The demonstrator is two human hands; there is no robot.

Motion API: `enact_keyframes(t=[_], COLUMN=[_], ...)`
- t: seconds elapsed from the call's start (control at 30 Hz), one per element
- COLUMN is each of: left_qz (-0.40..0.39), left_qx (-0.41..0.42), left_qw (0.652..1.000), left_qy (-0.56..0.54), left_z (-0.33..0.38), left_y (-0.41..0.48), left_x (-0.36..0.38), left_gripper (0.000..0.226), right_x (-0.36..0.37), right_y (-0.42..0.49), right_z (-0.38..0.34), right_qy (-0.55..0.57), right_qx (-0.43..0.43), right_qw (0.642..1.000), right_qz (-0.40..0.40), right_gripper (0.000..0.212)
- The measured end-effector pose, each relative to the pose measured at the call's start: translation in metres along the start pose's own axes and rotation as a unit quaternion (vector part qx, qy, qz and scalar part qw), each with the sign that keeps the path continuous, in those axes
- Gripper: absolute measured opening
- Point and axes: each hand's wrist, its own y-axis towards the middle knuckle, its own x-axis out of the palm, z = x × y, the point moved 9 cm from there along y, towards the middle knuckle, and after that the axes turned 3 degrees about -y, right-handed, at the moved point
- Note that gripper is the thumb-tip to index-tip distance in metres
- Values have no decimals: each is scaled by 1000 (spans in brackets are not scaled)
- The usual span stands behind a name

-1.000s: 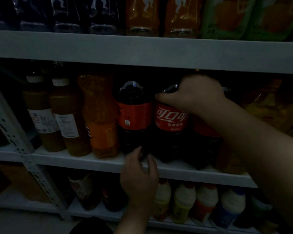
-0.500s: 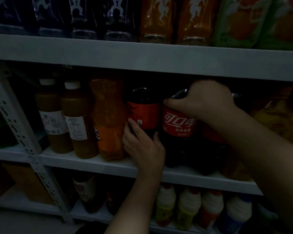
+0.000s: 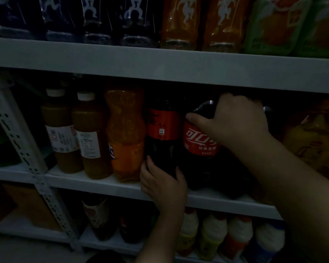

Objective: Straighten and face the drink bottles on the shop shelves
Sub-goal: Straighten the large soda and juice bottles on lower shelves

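**Both hands on the cola bottles, middle shelf**

Two dark cola bottles stand side by side on the middle shelf (image 3: 103, 184), touching or nearly so. The left hand (image 3: 163, 185) wraps round the lower body of the left cola bottle (image 3: 162, 130), with the thumb on one side and fingers on the other. This bottle's red label is turned so only part of its print shows. The right hand (image 3: 234, 122) curls over the shoulder of the right cola bottle (image 3: 199, 143), thumb pressed just above the red label, which faces forward with its white lettering readable. Its cap is hidden by the hand.

Just left of the colas stands an orange soda bottle (image 3: 125, 133), then two brown drink bottles (image 3: 90, 137) with white caps. The light is dim. More bottles line the top shelf (image 3: 160, 65), and white-topped bottles (image 3: 215, 232) stand on the shelf below.
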Motion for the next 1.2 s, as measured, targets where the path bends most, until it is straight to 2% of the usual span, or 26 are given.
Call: enact_keyframes(t=[0.1,0.17,0.23,0.3,0.37,0.47,0.57,0.73,0.87,0.93,0.97,1.03,1.1,1.2], left_qz=[-26,-31,-36,-37,-36,-30,-27,-34,-10,-8,-9,-1,10,2], left_qx=[-1,7,23,22,20,14,4,-8,7,53,72,77,57,16], left_qw=[999,999,998,998,997,998,998,999,999,998,997,997,998,999], left_qy=[28,41,52,54,59,56,48,13,-30,-40,-40,-13,6,-29], left_z=[-4,-5,-5,-6,-6,-7,-9,-10,-17,-18,-19,-24,-25,-23], left_y=[-1,0,-1,-4,-8,-13,-16,-16,-12,-12,-11,-7,-2,-4], left_x=[3,2,3,3,4,8,11,12,6,-2,-6,-10,-11,-8], left_gripper=[98,97,92,91,91,91,92,90,73,60,56,56,61,63], right_x=[-29,-27,-8,11,23,37,54,51,51,53,54,52,43,34], right_y=[-39,-55,-46,-23,0,24,34,38,37,34,34,34,31,18], right_z=[-34,-65,-88,-101,-107,-117,-121,-110,-104,-103,-102,-100,-102,-107], right_qy=[71,144,162,117,100,135,174,272,363,422,429,391,299,230], right_qx=[-80,-140,-150,-125,-96,-79,-55,-8,23,50,55,34,-14,-41], right_qw=[980,964,971,985,989,982,964,937,896,858,852,876,934,969], right_qz=[165,173,92,7,-41,-104,-194,-220,-256,-289,-296,-281,-197,-86], right_gripper=[49,42,46,51,52,48,46,50,53,52,51,45,35,50])
